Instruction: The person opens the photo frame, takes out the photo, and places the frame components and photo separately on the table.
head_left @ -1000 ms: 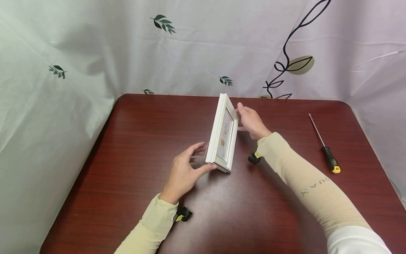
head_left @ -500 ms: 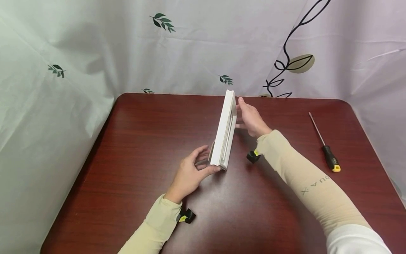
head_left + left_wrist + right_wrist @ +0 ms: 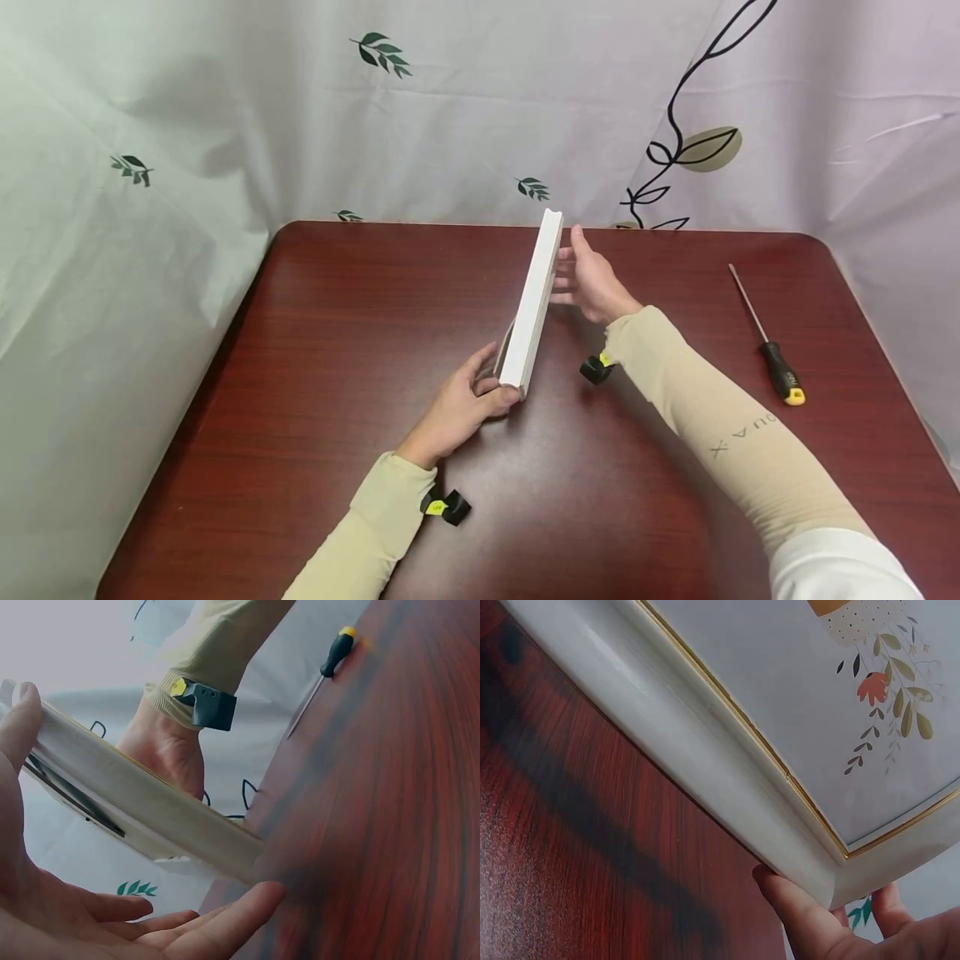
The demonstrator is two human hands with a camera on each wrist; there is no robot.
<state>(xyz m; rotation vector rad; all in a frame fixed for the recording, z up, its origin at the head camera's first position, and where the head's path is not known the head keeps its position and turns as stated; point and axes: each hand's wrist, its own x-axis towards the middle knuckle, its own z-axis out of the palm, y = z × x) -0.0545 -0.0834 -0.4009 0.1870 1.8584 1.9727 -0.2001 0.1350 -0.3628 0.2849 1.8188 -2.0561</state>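
Observation:
A white picture frame [image 3: 531,304] stands nearly upright and edge-on to me in the head view. The right wrist view shows its gold inner trim and flower print. My left hand [image 3: 461,412] holds the near end, with the thumb across the edge and fingers toward the back. In the left wrist view a dark gap shows along the frame's back [image 3: 79,796]. At the far end, the straight fingers of my right hand [image 3: 596,279] touch the frame while its thumb points up. Whether the frame's lower edge meets the table is unclear.
A screwdriver [image 3: 780,372] with a black and yellow handle lies at the right of the dark red wooden table [image 3: 360,308]. A white curtain [image 3: 450,108] with leaf patterns hangs behind the table and down its left side.
The frame has turned until its picture side is out of sight in the head view, its far end shifting right. My left hand moved slightly right with it; my right hand barely moved.

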